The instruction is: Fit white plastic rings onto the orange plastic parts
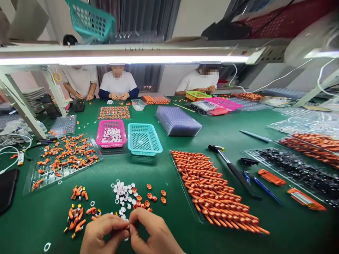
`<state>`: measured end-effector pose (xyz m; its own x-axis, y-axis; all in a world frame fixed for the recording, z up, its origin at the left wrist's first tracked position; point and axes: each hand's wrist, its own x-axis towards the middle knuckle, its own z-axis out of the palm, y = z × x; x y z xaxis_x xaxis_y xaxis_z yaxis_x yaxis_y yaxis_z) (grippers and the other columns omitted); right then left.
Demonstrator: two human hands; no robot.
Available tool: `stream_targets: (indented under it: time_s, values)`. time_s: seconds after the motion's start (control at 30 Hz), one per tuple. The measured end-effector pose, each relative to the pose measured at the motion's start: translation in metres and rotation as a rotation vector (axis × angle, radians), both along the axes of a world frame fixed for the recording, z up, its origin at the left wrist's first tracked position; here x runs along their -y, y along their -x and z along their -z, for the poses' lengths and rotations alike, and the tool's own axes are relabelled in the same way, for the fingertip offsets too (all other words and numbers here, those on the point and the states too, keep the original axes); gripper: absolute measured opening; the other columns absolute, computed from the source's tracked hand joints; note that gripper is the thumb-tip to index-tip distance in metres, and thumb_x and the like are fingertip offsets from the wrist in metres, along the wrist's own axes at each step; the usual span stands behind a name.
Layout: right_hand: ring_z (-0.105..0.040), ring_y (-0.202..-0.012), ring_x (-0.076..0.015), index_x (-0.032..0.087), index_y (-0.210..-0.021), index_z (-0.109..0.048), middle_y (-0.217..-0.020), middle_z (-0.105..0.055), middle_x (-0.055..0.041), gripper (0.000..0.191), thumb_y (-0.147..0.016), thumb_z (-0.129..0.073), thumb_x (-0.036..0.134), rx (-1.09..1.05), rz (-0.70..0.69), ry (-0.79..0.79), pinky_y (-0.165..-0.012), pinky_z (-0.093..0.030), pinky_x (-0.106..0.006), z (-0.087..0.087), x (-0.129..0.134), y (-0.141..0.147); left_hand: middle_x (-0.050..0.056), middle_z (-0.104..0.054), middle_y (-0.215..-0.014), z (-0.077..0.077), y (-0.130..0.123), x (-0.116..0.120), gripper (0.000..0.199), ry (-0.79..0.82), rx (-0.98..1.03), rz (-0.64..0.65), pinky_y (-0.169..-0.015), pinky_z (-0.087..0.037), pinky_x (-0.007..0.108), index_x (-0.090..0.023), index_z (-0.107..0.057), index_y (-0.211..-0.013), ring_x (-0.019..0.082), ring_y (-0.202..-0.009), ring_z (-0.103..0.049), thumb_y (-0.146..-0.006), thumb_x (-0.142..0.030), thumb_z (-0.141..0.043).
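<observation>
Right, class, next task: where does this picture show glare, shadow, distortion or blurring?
All in the head view: the lamp tube glares white; a dark patch lies beneath the pink basket; the red basket at upper right looks stretched; pixel blocks partly mask two co-workers; the piece between left hand and right hand is too small to make out.

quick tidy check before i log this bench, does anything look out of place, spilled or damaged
Nothing looks plainly damaged. One white ring lies alone at lower left, away from the heaped white pieces, as if strayed. Orange parts lie jumbled on the left clear tray, unlike the neat orange rows at right.
</observation>
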<state>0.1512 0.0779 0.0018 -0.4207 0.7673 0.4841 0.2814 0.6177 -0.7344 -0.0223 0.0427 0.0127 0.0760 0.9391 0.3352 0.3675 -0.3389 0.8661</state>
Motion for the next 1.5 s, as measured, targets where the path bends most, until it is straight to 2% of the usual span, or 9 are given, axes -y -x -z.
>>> stream_targets:
  time_s: [0.1,0.17,0.23,0.33,0.47,0.6,0.87,1.13,1.5]
  values:
    - [-0.061,-0.062,-0.0145,0.019,-0.076,-0.061,-0.069,-0.066,-0.0006,0.012,-0.08,-0.052,0.012,0.005,-0.102,0.204,-0.059,-0.045,-0.022,-0.033,-0.033,0.003,0.004,-0.079,-0.074,-0.018,0.005,-0.034,0.007,0.133,0.099,-0.061,-0.063,-0.058,0.022,-0.022,-0.08,-0.077,0.02,-0.068,-0.073,-0.073,-0.019,-0.075]
    - [-0.059,-0.066,-0.0154,0.018,-0.076,-0.063,-0.07,-0.065,-0.0006,0.007,-0.079,-0.057,0.015,-0.061,-0.133,0.319,-0.062,-0.044,-0.024,-0.048,-0.057,0.01,0.004,-0.078,-0.07,-0.029,0.012,-0.059,0.005,0.144,0.125,-0.069,-0.061,-0.057,0.023,-0.02,-0.08,-0.073,0.02,-0.065,-0.072,-0.069,-0.023,-0.077]
    - [-0.058,-0.065,-0.0157,0.018,-0.077,-0.063,-0.068,-0.063,-0.0004,0.003,-0.078,-0.06,0.019,-0.147,-0.169,0.4,-0.062,-0.043,-0.026,-0.052,-0.079,0.019,0.005,-0.078,-0.069,-0.035,0.019,-0.079,0.009,0.146,0.15,-0.069,-0.058,-0.056,0.023,-0.019,-0.079,-0.074,0.02,-0.063,-0.071,-0.068,-0.025,-0.077]
    - [-0.057,-0.059,-0.0154,0.017,-0.074,-0.06,-0.063,-0.062,-0.0007,0.01,-0.078,-0.059,0.027,-0.207,-0.232,0.457,-0.056,-0.043,-0.026,-0.04,-0.101,0.033,0.005,-0.078,-0.067,-0.032,0.027,-0.095,0.013,0.167,0.192,-0.061,-0.056,-0.055,0.024,-0.017,-0.079,-0.075,0.02,-0.06,-0.07,-0.068,-0.027,-0.074]
    - [-0.059,-0.059,-0.0161,0.017,-0.074,-0.057,-0.063,-0.063,-0.0017,0.019,-0.077,-0.062,0.035,-0.279,-0.291,0.542,-0.059,-0.045,-0.028,-0.014,-0.106,0.042,0.006,-0.078,-0.065,-0.018,0.031,-0.093,0.012,0.217,0.212,-0.053,-0.058,-0.056,0.026,-0.016,-0.078,-0.072,0.02,-0.06,-0.07,-0.066,-0.026,-0.075]
    - [-0.059,-0.057,-0.0157,0.018,-0.074,-0.055,-0.061,-0.062,-0.0006,0.026,-0.076,-0.066,0.042,-0.33,-0.316,0.592,-0.059,-0.046,-0.029,-0.002,-0.102,0.044,0.006,-0.078,-0.064,-0.01,0.031,-0.09,0.012,0.241,0.217,-0.062,-0.058,-0.054,0.027,-0.016,-0.078,-0.07,0.021,-0.06,-0.069,-0.064,-0.026,-0.075]
    - [-0.061,-0.061,-0.0164,0.018,-0.076,-0.059,-0.064,-0.063,-0.0008,0.031,-0.078,-0.068,0.048,-0.426,-0.285,0.58,-0.062,-0.048,-0.029,0.005,-0.103,0.05,0.007,-0.079,-0.068,-0.015,0.033,-0.093,0.017,0.264,0.209,-0.053,-0.06,-0.055,0.028,-0.015,-0.078,-0.075,0.022,-0.063,-0.071,-0.068,-0.03,-0.074]
    - [-0.063,-0.061,-0.0169,0.016,-0.077,-0.064,-0.065,-0.068,-0.0022,0.015,-0.076,-0.067,0.03,-0.376,-0.252,0.576,-0.061,-0.048,-0.029,0.005,-0.103,0.046,0.007,-0.08,-0.075,-0.01,0.036,-0.093,0.018,0.238,0.118,-0.056,-0.064,-0.055,0.027,-0.016,-0.08,-0.081,0.023,-0.07,-0.072,-0.071,-0.03,-0.072]
    - [-0.061,-0.058,-0.0151,0.016,-0.073,-0.064,-0.063,-0.067,-0.0013,0.007,-0.072,-0.063,0.023,-0.291,-0.166,0.524,-0.056,-0.046,-0.026,0.007,-0.1,0.047,0.005,-0.079,-0.075,-0.003,0.035,-0.089,0.016,0.142,-0.035,-0.126,-0.065,-0.052,0.028,-0.021,-0.081,-0.082,0.022,-0.068,-0.069,-0.074,-0.026,-0.069]
